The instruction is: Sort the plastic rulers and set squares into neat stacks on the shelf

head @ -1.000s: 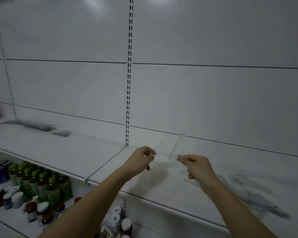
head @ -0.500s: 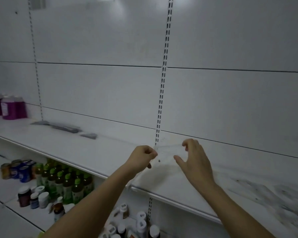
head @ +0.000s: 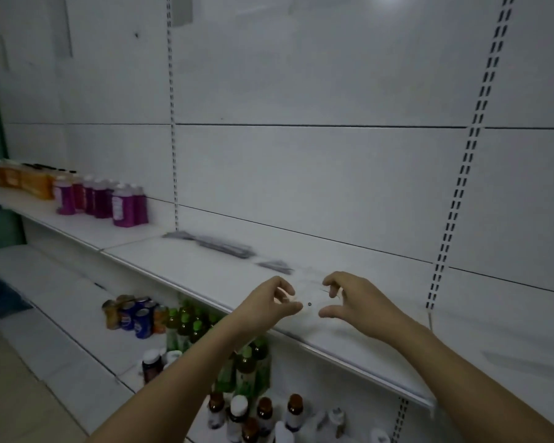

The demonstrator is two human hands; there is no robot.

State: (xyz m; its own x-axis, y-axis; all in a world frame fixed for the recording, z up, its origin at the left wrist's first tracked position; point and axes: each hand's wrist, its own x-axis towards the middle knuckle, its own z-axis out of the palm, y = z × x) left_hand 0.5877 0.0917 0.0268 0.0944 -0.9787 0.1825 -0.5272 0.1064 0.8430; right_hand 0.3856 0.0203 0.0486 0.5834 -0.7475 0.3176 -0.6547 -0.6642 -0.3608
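Both hands hung over the front part of the white shelf (head: 205, 266), with a clear plastic set square (head: 311, 297) held between them. The left hand (head: 274, 303) had its fingers curled and pinched the left end of the piece between thumb and fingertips. The right hand (head: 352, 302) was half open, thumb below and fingers arched above, bracketing the right end; whether it really gripped the plastic could not be told, as the piece was see-through and blurred. A small dark hole in the set square showed between the two hands.

Just beyond the hands, a small grey stack (head: 275, 266) lay flat on the shelf, and farther left along the back a longer grey stack of rulers (head: 218, 244) lay lengthwise. Motion blur hid their markings.

Farther left on the same level stood purple bottles (head: 122, 204) in a cluster, and beyond them orange containers (head: 23, 180).

The lower shelf (head: 61, 302) held blue drink cans (head: 135, 316), green-capped bottles (head: 186, 324) and, nearer the camera, brown bottles (head: 263, 410) with white-capped ones among them. The left forearm crossed in front of some of these bottles.

Behind everything rose white back panels (head: 301, 177) with slotted uprights (head: 467, 161).
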